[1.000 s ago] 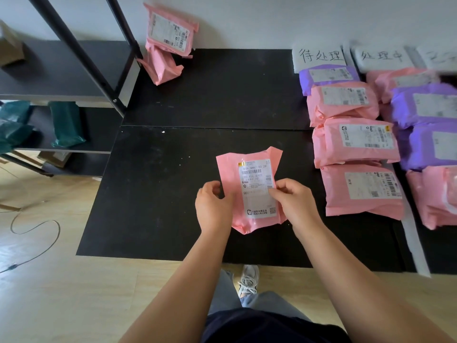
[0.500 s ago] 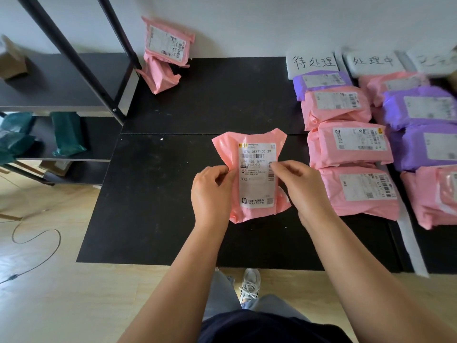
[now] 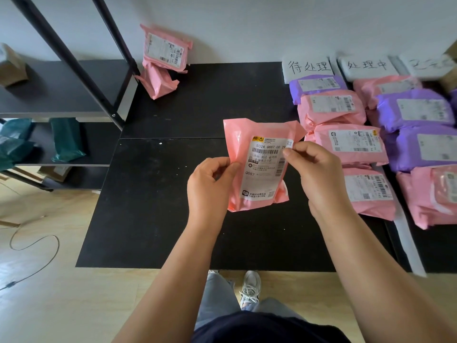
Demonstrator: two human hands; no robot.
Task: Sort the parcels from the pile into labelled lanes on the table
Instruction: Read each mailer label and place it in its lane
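I hold one pink parcel over the worktop, its label facing up. My left fingers pinch its left edge, and my right fingers pinch the label's top right corner. Beyond that parcel to the left, two piled parcels lean at the wall. To its right sit three lane signs. The nearest lane holds four: one purple parcel and three pink packets. A second ago my right fingers gripped lower, at mid-label.
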